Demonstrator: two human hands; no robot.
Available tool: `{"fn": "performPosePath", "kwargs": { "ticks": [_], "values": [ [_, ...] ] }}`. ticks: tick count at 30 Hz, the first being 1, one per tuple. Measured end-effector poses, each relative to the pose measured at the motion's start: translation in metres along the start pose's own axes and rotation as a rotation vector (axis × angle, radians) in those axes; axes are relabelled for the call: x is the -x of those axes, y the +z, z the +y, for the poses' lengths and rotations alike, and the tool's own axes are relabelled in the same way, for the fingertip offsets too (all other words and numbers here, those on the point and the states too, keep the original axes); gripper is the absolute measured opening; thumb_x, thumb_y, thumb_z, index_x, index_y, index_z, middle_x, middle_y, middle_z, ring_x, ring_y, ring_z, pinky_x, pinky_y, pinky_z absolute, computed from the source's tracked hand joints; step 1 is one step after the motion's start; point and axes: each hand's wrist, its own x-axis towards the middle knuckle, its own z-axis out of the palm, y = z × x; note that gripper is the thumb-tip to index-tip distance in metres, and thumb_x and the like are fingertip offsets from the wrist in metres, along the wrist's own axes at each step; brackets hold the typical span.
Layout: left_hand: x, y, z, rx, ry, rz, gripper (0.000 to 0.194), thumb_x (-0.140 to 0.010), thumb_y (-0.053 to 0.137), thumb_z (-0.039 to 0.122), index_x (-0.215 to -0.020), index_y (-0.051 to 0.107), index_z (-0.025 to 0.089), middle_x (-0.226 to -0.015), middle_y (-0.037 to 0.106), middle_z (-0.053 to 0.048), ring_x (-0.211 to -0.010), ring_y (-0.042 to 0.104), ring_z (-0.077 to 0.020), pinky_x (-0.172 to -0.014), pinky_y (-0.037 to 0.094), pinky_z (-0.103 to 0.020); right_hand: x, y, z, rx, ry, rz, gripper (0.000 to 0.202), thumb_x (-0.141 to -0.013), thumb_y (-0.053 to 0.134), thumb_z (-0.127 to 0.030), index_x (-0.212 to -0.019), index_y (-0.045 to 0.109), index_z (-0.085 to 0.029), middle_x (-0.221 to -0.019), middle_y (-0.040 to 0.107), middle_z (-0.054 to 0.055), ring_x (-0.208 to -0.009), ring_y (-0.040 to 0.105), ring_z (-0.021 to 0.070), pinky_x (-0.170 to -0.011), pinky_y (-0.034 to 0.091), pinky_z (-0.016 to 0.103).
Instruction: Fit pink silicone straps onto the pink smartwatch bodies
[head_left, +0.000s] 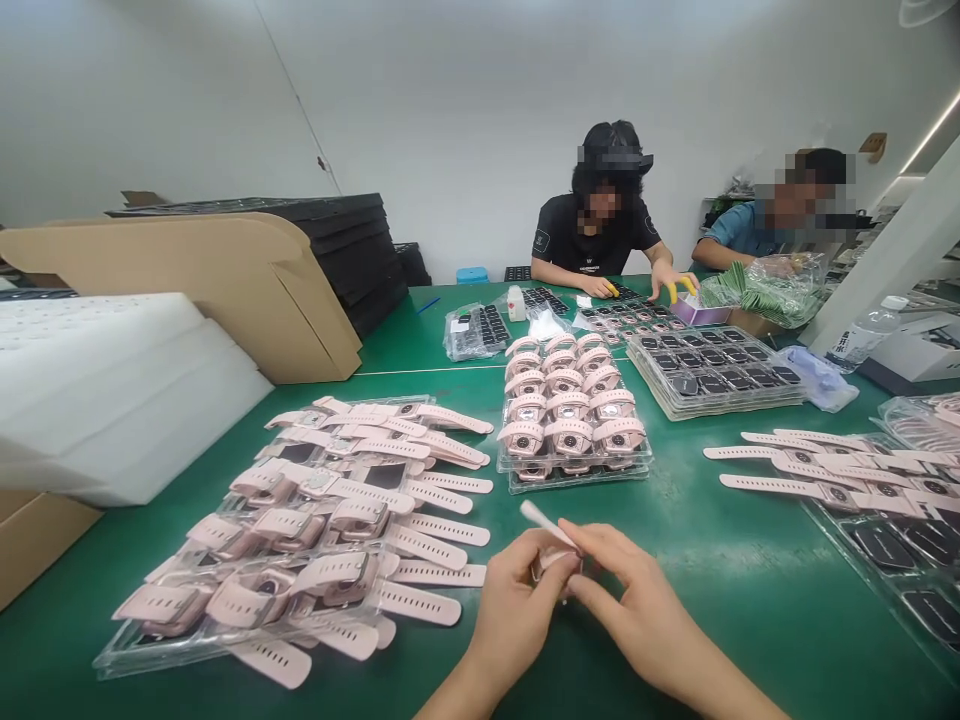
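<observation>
In front of me, both hands meet around a pink-strapped smartwatch (546,522). A pale strap end sticks up from between my fingers, while most of the watch body is hidden. My left hand (517,598) grips it with the thumb folded across. My right hand (634,590) pinches the strap side, fingers and thumb closed on it. Just beyond my hands stands a clear tray of pink smartwatches (570,405), their straps looped over. To the left, a stacked tray of smartwatches (292,525) has many straps hanging over its edge.
At right lie loose pink watches (840,465) on a tray of black watch faces (885,548). Behind are stacked trays (712,365), a water bottle (866,335) and a white pillar (885,220). Cardboard (195,285) and white foam (112,390) border the left. Two people sit across the table.
</observation>
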Motion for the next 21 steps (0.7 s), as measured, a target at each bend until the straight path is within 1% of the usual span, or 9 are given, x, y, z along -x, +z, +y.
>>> {"fn": "performPosePath", "kwargs": {
  "ticks": [2, 4, 6, 8, 11, 13, 15, 18, 21],
  "values": [
    [-0.004, 0.0, 0.0, 0.268, -0.18, 0.014, 0.017, -0.085, 0.069, 0.034, -0.089, 0.068, 0.018, -0.081, 0.07, -0.004, -0.074, 0.064, -0.0178, -0.065, 0.051, -0.024, -0.001, 0.0, -0.001, 0.04, 0.033, 0.013, 0.042, -0.091, 0.057, -0.022, -0.132, 0.062, -0.031, -0.111, 0.066, 0.004, -0.101, 0.061, 0.0207, -0.093, 0.049, 0.034],
    [-0.008, 0.0, -0.001, 0.418, -0.226, 0.066, 0.026, -0.08, 0.075, 0.039, -0.089, 0.066, 0.016, -0.082, 0.071, -0.005, -0.072, 0.063, -0.0161, -0.064, 0.049, -0.023, -0.002, -0.001, -0.004, 0.06, 0.084, 0.034, 0.039, -0.089, 0.057, -0.021, -0.126, 0.064, -0.028, -0.104, 0.066, 0.004, -0.096, 0.061, 0.0203, -0.09, 0.049, 0.034],
    [-0.009, -0.001, -0.001, 0.469, -0.229, 0.107, 0.032, -0.078, 0.077, 0.042, -0.09, 0.063, 0.016, -0.081, 0.07, -0.004, -0.067, 0.06, -0.0135, -0.06, 0.047, -0.021, -0.002, -0.002, -0.008, 0.058, 0.13, 0.034, 0.036, -0.088, 0.056, -0.021, -0.122, 0.063, -0.026, -0.1, 0.065, 0.002, -0.094, 0.061, 0.0199, -0.089, 0.049, 0.034],
    [-0.007, 0.0, 0.002, 0.463, -0.221, 0.041, 0.033, -0.081, 0.075, 0.043, -0.093, 0.062, 0.016, -0.08, 0.068, -0.003, -0.067, 0.059, -0.0135, -0.059, 0.046, -0.021, 0.0, -0.002, -0.014, 0.058, 0.173, 0.019, 0.035, -0.086, 0.059, -0.022, -0.121, 0.06, -0.027, -0.095, 0.064, 0.0, -0.091, 0.061, 0.0192, -0.087, 0.048, 0.033],
    [0.002, 0.002, 0.008, 0.42, -0.206, -0.202, 0.03, -0.092, 0.062, 0.045, -0.101, 0.06, 0.017, -0.085, 0.065, -0.004, -0.075, 0.06, -0.0151, -0.066, 0.048, -0.024, 0.002, -0.002, -0.018, 0.006, 0.186, -0.043, 0.031, -0.084, 0.066, -0.03, -0.113, 0.059, -0.025, -0.084, 0.064, -0.002, -0.079, 0.06, 0.0175, -0.073, 0.049, 0.028],
    [0.008, 0.002, 0.009, 0.435, -0.188, -0.296, 0.032, -0.097, 0.051, 0.048, -0.11, 0.058, 0.019, -0.091, 0.063, -0.005, -0.078, 0.059, -0.0148, -0.069, 0.048, -0.026, 0.003, -0.002, -0.017, -0.072, 0.152, -0.049, 0.022, -0.087, 0.066, -0.037, -0.103, 0.061, -0.022, -0.08, 0.065, -0.002, -0.072, 0.06, 0.0162, -0.066, 0.047, 0.026],
    [0.009, 0.0, 0.008, 0.425, -0.158, -0.281, 0.037, -0.095, 0.053, 0.05, -0.119, 0.053, 0.022, -0.099, 0.061, -0.006, -0.082, 0.059, -0.0166, -0.072, 0.05, -0.029, 0.002, -0.001, -0.012, -0.18, 0.134, 0.019, 0.023, -0.091, 0.062, -0.043, -0.09, 0.061, -0.02, -0.074, 0.063, -0.002, -0.067, 0.058, 0.0149, -0.064, 0.047, 0.025],
    [0.004, -0.004, 0.003, 0.209, -0.126, -0.172, 0.055, -0.081, 0.074, 0.041, -0.129, 0.052, 0.026, -0.117, 0.06, -0.009, -0.108, 0.057, -0.0241, -0.092, 0.049, -0.037, -0.002, -0.002, -0.003, -0.405, 0.153, 0.142, 0.034, -0.09, 0.06, -0.051, -0.08, 0.056, -0.02, -0.07, 0.06, -0.002, -0.065, 0.057, 0.0147, -0.064, 0.048, 0.026],
    [-0.004, -0.006, 0.001, 0.106, -0.156, -0.201, 0.037, -0.083, 0.073, 0.036, -0.116, 0.067, 0.021, -0.109, 0.068, -0.009, -0.104, 0.061, -0.0255, -0.095, 0.048, -0.039, -0.004, -0.002, 0.003, -0.528, 0.167, 0.181, 0.036, -0.087, 0.064, -0.054, -0.092, 0.059, -0.019, -0.071, 0.061, -0.002, -0.068, 0.058, 0.0155, -0.066, 0.049, 0.026]
  ]
}}
